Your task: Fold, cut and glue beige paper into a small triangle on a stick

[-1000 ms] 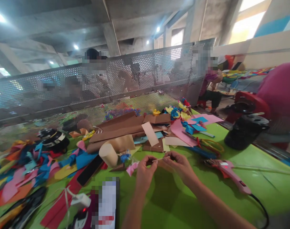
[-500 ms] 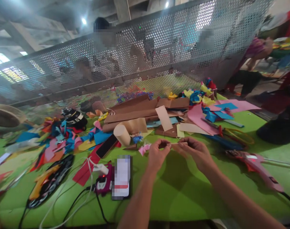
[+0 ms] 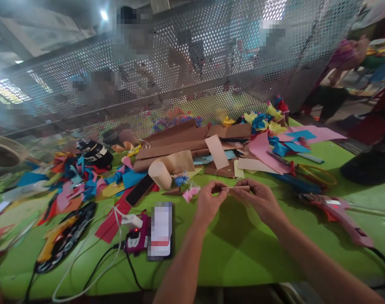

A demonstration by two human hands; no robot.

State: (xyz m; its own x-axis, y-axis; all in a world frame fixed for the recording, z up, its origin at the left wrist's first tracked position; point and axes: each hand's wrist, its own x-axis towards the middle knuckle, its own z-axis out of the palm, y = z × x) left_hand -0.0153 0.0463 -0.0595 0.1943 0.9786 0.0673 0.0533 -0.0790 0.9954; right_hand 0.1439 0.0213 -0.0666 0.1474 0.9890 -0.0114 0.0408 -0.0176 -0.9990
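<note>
Between my two hands runs a thin, pale strip (image 3: 236,188), seen nearly edge-on; it looks like paper. My left hand (image 3: 210,200) pinches its left end between thumb and fingertips. The right-hand part is gripped by my right hand (image 3: 261,197), with the thumb below and the fingers above. Both hands hover over the green table (image 3: 236,253). Just left of my left hand lies a small pink paper piece (image 3: 191,194), with a blue crumpled piece (image 3: 181,180) behind it. A cream paper roll (image 3: 160,175) stands nearby, tilted.
A pink glue gun (image 3: 346,217) lies at right, near scissors (image 3: 292,167). Brown cardboard (image 3: 176,143) and a pale paper strip (image 3: 217,152) lie behind. At left are a lit phone (image 3: 161,230), a magenta power adapter (image 3: 137,240), cables and coloured scraps. A perforated metal panel (image 3: 211,76) rises behind.
The view has tilted down slightly. Both hands still hold the strip in about the same place; the right fingers have shifted a little, and more of the strip's flat side shows.
</note>
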